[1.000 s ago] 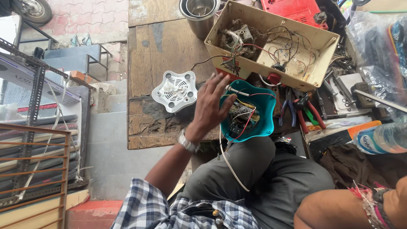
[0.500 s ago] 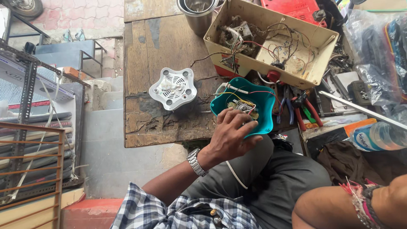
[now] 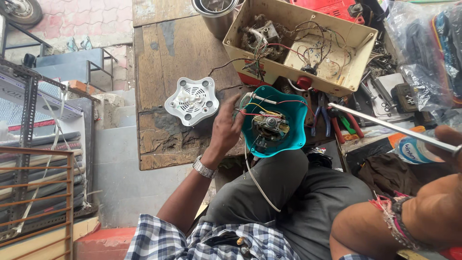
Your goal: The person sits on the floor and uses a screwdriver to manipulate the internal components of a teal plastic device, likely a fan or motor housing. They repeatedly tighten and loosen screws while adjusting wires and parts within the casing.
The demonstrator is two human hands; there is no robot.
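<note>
Steadying teal appliance base (image 3: 274, 123), left hand (image 3: 226, 130) touches.

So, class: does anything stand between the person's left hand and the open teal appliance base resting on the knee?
Nothing visible does. The left hand already rests against the left rim of the teal appliance base, beside its exposed wires. The right hand is off to the side, holding a metal rod.
</note>
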